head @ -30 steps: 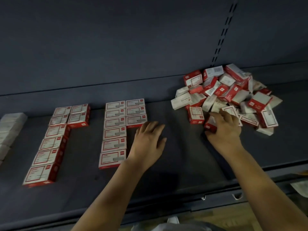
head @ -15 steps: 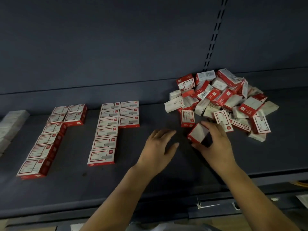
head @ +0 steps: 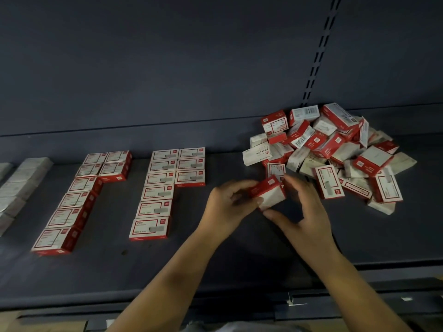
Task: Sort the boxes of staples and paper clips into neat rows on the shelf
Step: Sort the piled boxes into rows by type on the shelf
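From the head view, a single red-and-white box is held between both hands just above the middle of the shelf. The left hand curls its fingers around the box's left end, while the right hand cups it from the right with thumb below and fingers above, probably so the box can be turned label-up before it is laid flat. Toward the shelf's back right sits the unsorted pile, boxes lying on edges and faces at every angle, close to the hands so each pick is a short reach. To the left, the middle rows run from the back edge toward the front edge, labels up; the right-hand column stops short, likely where this box belongs. Farther left stand another red block and, at the shelf's left edge, pale boxes.
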`<state>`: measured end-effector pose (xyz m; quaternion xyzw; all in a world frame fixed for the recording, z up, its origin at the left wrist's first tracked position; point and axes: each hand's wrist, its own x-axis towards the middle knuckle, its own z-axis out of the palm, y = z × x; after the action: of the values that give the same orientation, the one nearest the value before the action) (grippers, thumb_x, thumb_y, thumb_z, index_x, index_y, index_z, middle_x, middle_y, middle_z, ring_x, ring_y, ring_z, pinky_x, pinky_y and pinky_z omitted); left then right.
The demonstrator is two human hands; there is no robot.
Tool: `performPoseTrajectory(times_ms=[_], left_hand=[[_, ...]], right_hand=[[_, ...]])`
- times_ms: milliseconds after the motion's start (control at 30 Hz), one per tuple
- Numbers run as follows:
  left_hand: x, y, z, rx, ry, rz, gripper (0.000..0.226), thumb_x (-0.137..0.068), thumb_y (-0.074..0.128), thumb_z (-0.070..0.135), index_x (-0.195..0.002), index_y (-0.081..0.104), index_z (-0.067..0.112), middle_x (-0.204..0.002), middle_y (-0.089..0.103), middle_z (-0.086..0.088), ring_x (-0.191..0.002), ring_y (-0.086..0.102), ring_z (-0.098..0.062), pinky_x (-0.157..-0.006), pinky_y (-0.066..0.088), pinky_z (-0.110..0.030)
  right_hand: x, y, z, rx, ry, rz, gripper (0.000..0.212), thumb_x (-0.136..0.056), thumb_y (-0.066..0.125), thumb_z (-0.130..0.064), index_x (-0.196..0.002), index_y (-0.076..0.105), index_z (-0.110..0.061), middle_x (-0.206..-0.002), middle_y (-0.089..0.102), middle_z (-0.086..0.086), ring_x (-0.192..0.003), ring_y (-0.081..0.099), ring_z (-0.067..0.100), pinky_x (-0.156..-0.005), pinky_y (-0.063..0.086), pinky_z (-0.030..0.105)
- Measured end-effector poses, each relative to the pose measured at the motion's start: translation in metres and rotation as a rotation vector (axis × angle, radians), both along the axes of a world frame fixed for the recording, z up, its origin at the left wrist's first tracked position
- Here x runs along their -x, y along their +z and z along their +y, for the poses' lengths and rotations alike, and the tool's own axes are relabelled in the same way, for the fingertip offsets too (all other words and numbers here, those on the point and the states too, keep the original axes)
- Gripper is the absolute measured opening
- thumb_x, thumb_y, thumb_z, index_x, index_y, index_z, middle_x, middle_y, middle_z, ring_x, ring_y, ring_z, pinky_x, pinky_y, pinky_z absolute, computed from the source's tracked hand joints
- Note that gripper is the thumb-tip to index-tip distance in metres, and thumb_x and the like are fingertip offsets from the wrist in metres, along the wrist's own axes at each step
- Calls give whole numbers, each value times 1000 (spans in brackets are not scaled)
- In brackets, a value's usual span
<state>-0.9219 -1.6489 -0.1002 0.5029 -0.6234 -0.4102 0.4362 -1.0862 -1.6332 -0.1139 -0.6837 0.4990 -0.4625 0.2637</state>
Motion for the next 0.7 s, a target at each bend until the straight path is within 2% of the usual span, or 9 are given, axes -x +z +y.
performPoseTrajectory(times_ms=[67, 133, 233, 300, 367, 433, 500, 633, 700], left_hand=[[-3, 0, -1, 52, 34, -73, 34, -77, 73, 10, -107, 65, 23, -103, 63, 11, -99, 60, -3, -89, 50, -23], [-6, 1, -2, 87, 29, -133, 34, -77, 72, 13, -106, 63, 28, -101, 60, 18, -99, 58, 1, -87, 48, -18], [-8, -1, -2, 171, 5, -166, 34, -76, 74, 12, -107, 65, 24, -102, 60, 16, -100, 56, 2, -85, 45, -12], [-11, -4, -3, 212, 1, -167, 36, -74, 75, 12, -106, 64, 24, -103, 61, 15, -101, 57, 2, -86, 44, -11], [-14, -5, -3, 228, 2, -170, 39, -73, 77, 11, -106, 63, 27, -104, 59, 17, -103, 56, 2, -88, 42, -10], [-17, -5, -3, 210, -10, -145, 43, -72, 77, 8, -107, 62, 28, -107, 59, 17, -105, 54, 3, -90, 40, -10], [-19, -5, -3, 145, -43, -104, 48, -72, 76, 8, -109, 59, 33, -113, 57, 18, -111, 52, 3, -94, 40, -11], [-21, -5, -2, -64, -85, 67, 53, -74, 72, 12, -117, 52, 35, -124, 56, 9, -118, 52, -6, -98, 44, -23], [-21, -5, 0, -132, -77, 145, 59, -75, 71, 5, -124, 49, 29, -120, 58, 5, -112, 56, -4, -92, 47, -20]], right_hand=[[-1, 7, 0, -152, 21, -130, 59, -79, 67, -48, -129, 48, -23, -122, 56, -7, -111, 54, 2, -89, 44, 16], [-4, 14, -2, -265, 12, -236, 36, -80, 57, -47, -114, 55, -33, -106, 64, -11, -95, 62, -1, -78, 49, 15], [-5, 16, -11, -362, 19, -372, 22, -77, 56, -39, -95, 64, -29, -87, 71, -1, -77, 68, 10, -67, 54, 21], [-3, 14, -16, -443, 67, -468, 30, -73, 63, -30, -100, 67, -18, -90, 72, 4, -80, 69, 17, -70, 56, 23], [1, 10, -20, -535, 139, -571, 50, -64, 73, -27, -110, 64, -9, -97, 71, 9, -87, 69, 20, -74, 56, 25], [4, 8, -23, -586, 197, -651, 76, -45, 88, -37, -111, 63, -9, -100, 70, 11, -92, 68, 21, -73, 55, 25], [4, 4, -25, -588, 203, -664, 94, -27, 92, -44, -110, 63, -11, -104, 69, 12, -96, 67, 22, -74, 55, 26], [1, 3, -24, -530, 218, -671, 95, -23, 92, -44, -108, 63, -15, -102, 70, 7, -98, 66, 20, -75, 54, 24], [1, 4, -22, -499, 250, -662, 90, -26, 92, -43, -107, 64, -16, -102, 70, 6, -99, 66, 21, -74, 53, 23]])
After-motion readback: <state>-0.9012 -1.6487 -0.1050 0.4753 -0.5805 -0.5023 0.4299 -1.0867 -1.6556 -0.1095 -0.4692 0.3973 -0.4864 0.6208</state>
